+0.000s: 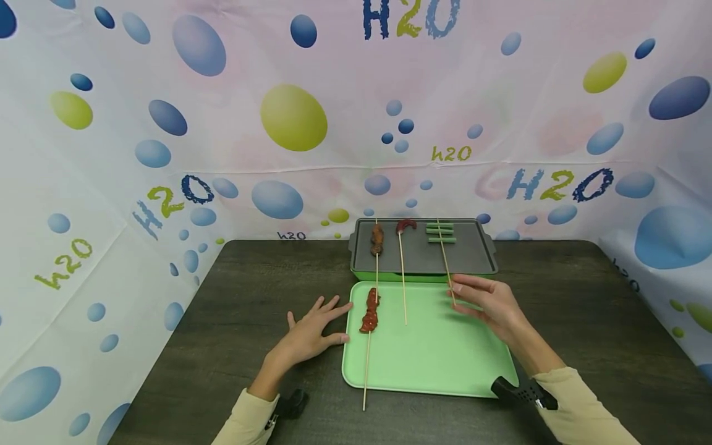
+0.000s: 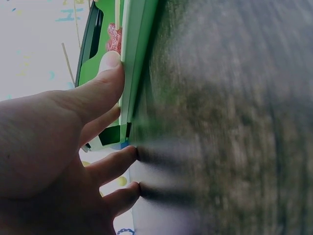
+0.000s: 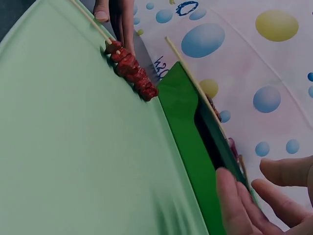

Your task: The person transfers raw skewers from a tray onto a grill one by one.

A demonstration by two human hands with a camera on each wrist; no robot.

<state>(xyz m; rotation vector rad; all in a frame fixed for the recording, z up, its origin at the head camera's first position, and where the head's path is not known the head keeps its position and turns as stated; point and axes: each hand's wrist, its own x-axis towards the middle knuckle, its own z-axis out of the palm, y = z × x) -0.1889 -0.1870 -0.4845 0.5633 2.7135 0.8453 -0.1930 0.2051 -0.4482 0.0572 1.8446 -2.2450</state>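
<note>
Grill carries three skewers, tray one meat skewer.

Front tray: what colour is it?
Plain light green; the front tray shows best in the head view.

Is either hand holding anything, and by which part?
The right hand is at the lower end of the green skewer; whether it grips cannot be told. The left hand, spread by the tray, holds nothing.
</note>
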